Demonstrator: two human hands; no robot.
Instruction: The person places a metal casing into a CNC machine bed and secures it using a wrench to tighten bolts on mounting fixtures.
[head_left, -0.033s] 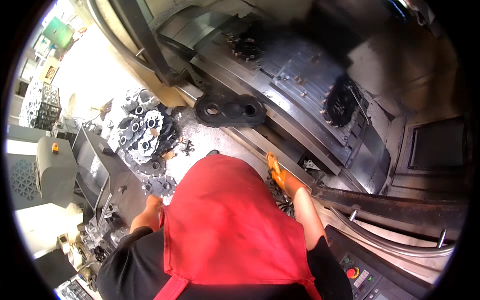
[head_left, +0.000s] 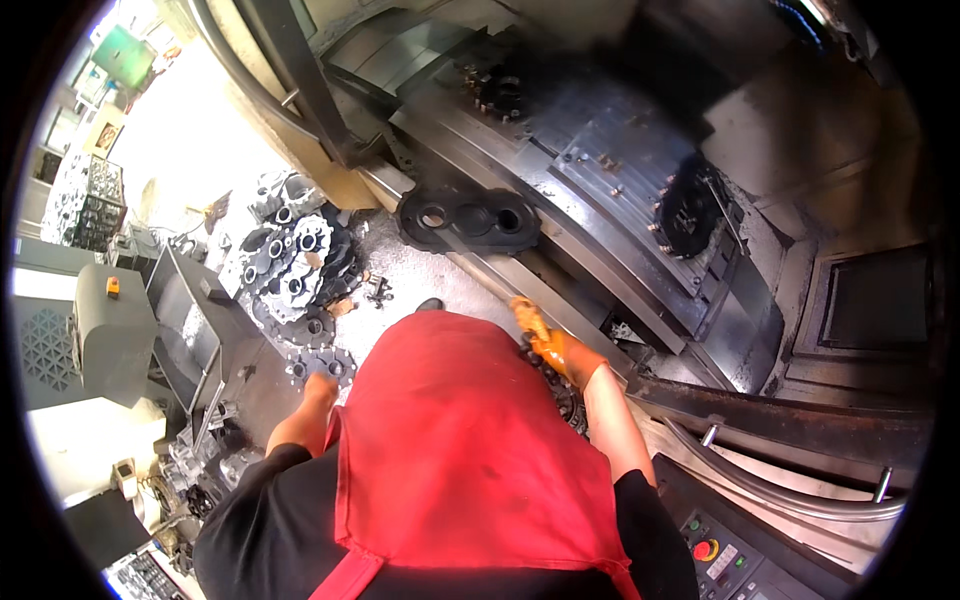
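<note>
My two hands are apart, both below the dark oblong metal casting with two round holes (head_left: 487,224).

This casting lies at the front edge of the machine, and neither of my hands touches it. My right hand (head_left: 550,346), in an orange glove, is below the casting and slightly to its right; its fingers (head_left: 524,311) are stretched toward it, but I cannot tell whether they hold something. My left hand (head_left: 320,392) is farther down to the casting's left, overlapping in view a flat grey metal casting (head_left: 328,362); I cannot tell if they touch, nor how its fingers are. A heap of grey metal castings (head_left: 290,255) is left of the oblong casting; the silvery metal machine bed (head_left: 625,165) is to its upper right.
</note>
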